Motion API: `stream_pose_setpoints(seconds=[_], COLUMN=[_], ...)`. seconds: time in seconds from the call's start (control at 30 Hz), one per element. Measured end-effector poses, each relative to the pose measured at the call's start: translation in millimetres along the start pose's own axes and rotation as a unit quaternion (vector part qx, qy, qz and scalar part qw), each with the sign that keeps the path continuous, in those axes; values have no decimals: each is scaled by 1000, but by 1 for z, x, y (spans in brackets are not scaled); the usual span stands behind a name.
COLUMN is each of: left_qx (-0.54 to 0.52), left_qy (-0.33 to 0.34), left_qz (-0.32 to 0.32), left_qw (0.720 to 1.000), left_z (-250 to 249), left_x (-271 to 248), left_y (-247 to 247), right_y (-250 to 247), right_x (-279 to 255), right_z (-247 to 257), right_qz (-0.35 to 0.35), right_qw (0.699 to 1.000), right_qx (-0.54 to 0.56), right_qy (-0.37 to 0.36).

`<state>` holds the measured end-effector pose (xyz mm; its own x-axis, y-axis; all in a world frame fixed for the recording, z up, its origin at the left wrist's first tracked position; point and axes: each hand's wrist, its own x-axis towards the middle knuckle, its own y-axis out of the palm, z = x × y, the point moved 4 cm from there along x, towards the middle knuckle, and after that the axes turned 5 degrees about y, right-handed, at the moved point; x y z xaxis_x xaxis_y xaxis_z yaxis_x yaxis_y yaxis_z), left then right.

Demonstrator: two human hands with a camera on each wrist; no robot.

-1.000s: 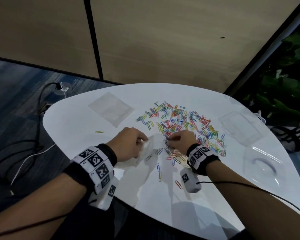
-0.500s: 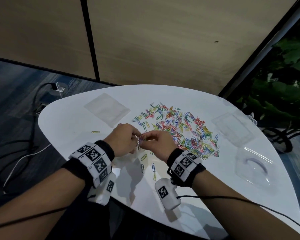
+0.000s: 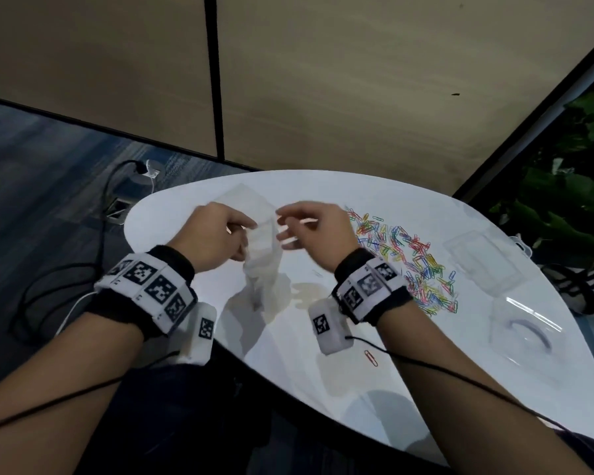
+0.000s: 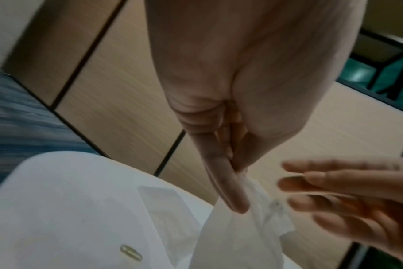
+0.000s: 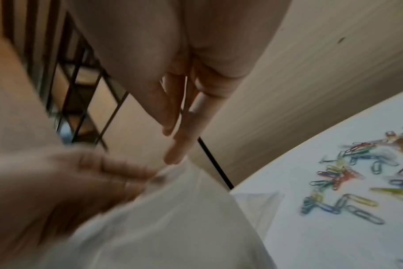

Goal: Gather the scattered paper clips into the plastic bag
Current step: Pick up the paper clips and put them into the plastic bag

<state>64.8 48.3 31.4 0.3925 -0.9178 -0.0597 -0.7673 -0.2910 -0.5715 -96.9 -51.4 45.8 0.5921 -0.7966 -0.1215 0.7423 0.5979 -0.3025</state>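
My left hand (image 3: 246,231) pinches the top edge of a clear plastic bag (image 3: 263,265), which hangs above the white table (image 3: 323,389). In the left wrist view thumb and forefinger (image 4: 230,187) clamp the bag's rim (image 4: 260,196). My right hand (image 3: 283,228) is just right of the bag's mouth with straight, spread fingers (image 4: 311,183) that hold nothing. The right wrist view shows its fingertips (image 5: 173,156) just above the bag (image 5: 173,218). The pile of coloured paper clips (image 3: 408,262) lies to the right of both hands. One red clip (image 3: 371,358) lies near the front edge.
A second flat clear bag (image 3: 244,197) lies on the table behind my hands, with a yellow clip (image 4: 131,253) near it. A clear box lid (image 3: 484,265) and a round clear container (image 3: 525,334) are at the right. Cables lie on the floor to the left.
Both hands rose off the table. The left lifted the bag upright, and the right came from the pile to the bag's mouth and spread its fingers.
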Motion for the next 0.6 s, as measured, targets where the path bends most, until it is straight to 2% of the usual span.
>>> stream_pose_setpoints(seconds=[0.07,0.1,0.17,0.23,0.27,0.4,0.5,0.6], left_qx=[-17,-28,-36,-17,-6,52,83,91], left_qy=[-12,-17,-20,-14,-13,-18,-31,-50], left_qz=[-31,-53,-101,-127,-130,-108,-99,-83], left_qw=[999,998,994,992,991,993,991,991], left_z=[11,17,27,38,42,57,64,68], left_x=[-3,-4,-6,-4,-3,8,17,20], left_y=[-26,-40,-64,-76,-77,-60,-57,-52], right_y=[-6,-3,17,55,76,142,157,138], right_x=[17,26,43,51,53,54,51,25], right_z=[-8,-20,-48,-71,-78,-85,-97,-118], right_qz=[-21,-19,19,92,132,254,273,308], right_qw=[999,999,989,946,924,836,770,720], right_qx=[40,17,-129,-307,-359,-481,-564,-604], right_qy=[25,44,62,38,16,-68,-120,-146])
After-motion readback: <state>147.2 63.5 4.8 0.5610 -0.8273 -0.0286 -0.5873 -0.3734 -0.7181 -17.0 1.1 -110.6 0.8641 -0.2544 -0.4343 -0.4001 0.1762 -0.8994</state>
